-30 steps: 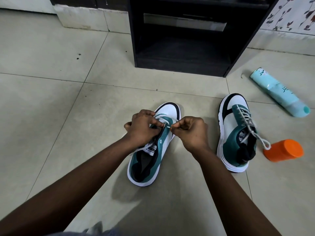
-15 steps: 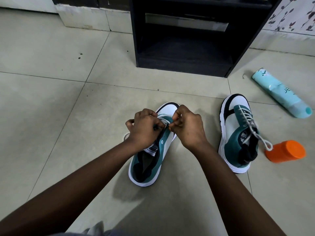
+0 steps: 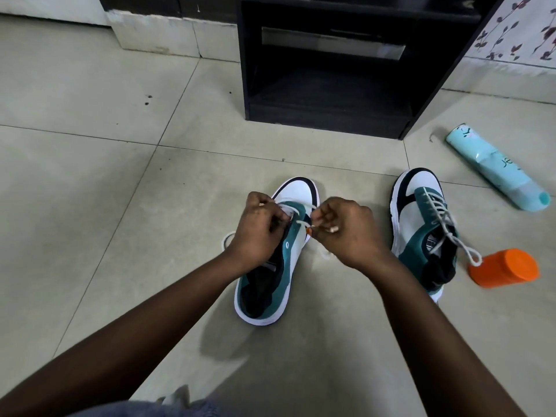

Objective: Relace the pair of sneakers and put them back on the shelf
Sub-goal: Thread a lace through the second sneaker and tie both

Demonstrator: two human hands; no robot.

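Note:
A white, teal and black sneaker (image 3: 270,284) lies on the tiled floor in front of me, toe pointing away. My left hand (image 3: 258,230) rests over its eyelets, fingers closed on the upper and the white lace (image 3: 301,221). My right hand (image 3: 346,233) pinches the lace end just right of the tongue. Loose lace trails onto the floor on both sides of the shoe. The second sneaker (image 3: 421,233) stands to the right, laced, with its lace loop hanging off the side. The black shelf unit (image 3: 331,115) stands beyond both shoes.
An orange-lidded jar (image 3: 505,267) lies on its side right of the laced sneaker. A light blue bottle (image 3: 496,168) lies on the floor further back right. A wall with floral pattern stands at the upper right. Grey fabric shows at the bottom edge.
My right hand has pulled back to the right and down from the eyelets, drawing the lace end out. The left hand stays on the shoe.

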